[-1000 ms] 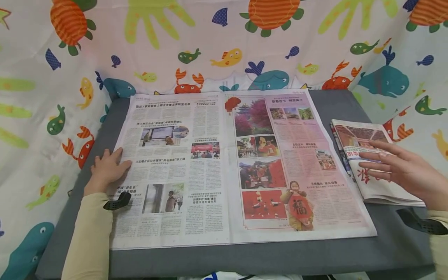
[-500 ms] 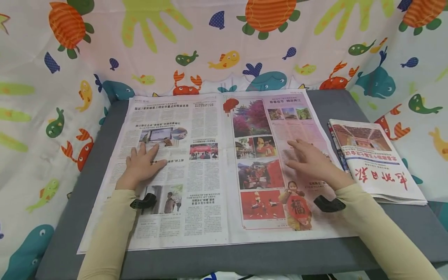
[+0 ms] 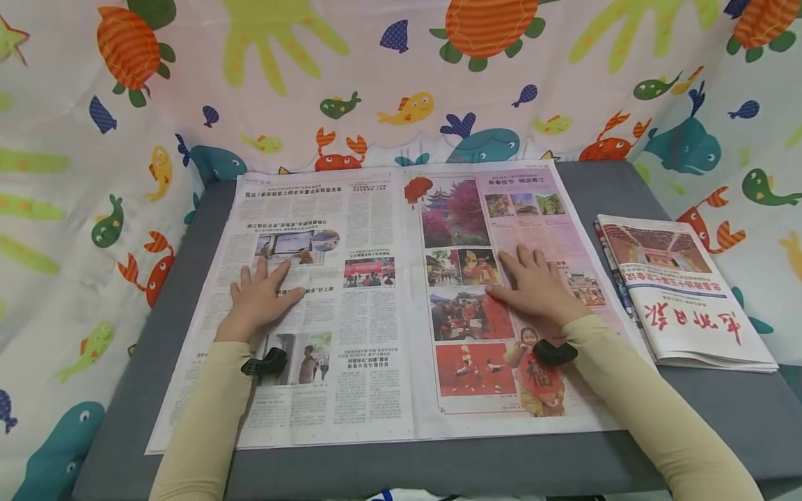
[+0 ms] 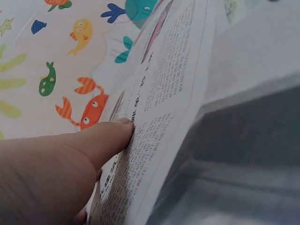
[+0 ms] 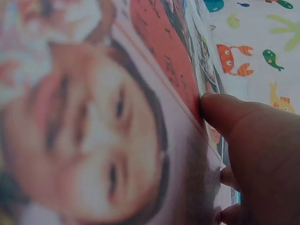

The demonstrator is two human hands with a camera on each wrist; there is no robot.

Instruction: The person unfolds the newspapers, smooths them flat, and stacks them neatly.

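Note:
An unfolded newspaper (image 3: 370, 320) lies flat across the grey table, its centre crease running from back to front. On its left page, below a photo of a screen, rests my left hand (image 3: 260, 299) with fingers spread. My right hand (image 3: 539, 285) lies on the right page with its fingers fanned out, beside the column of red photos. In the left wrist view the thumb (image 4: 112, 133) touches the printed text. The right wrist view has the other thumb (image 5: 225, 110) against the page, near a large printed portrait. Neither hand grips anything.
A folded newspaper (image 3: 686, 292) with red headline characters sits at the right, close to the open sheet's right edge. Grey table surface (image 3: 432, 463) shows along the front. A cloth with sea animals (image 3: 401, 69) hangs at the back and both sides.
My left hand has moved right from the sheet's left edge onto the left page. The right hand has come left from over the folded newspaper onto the right page.

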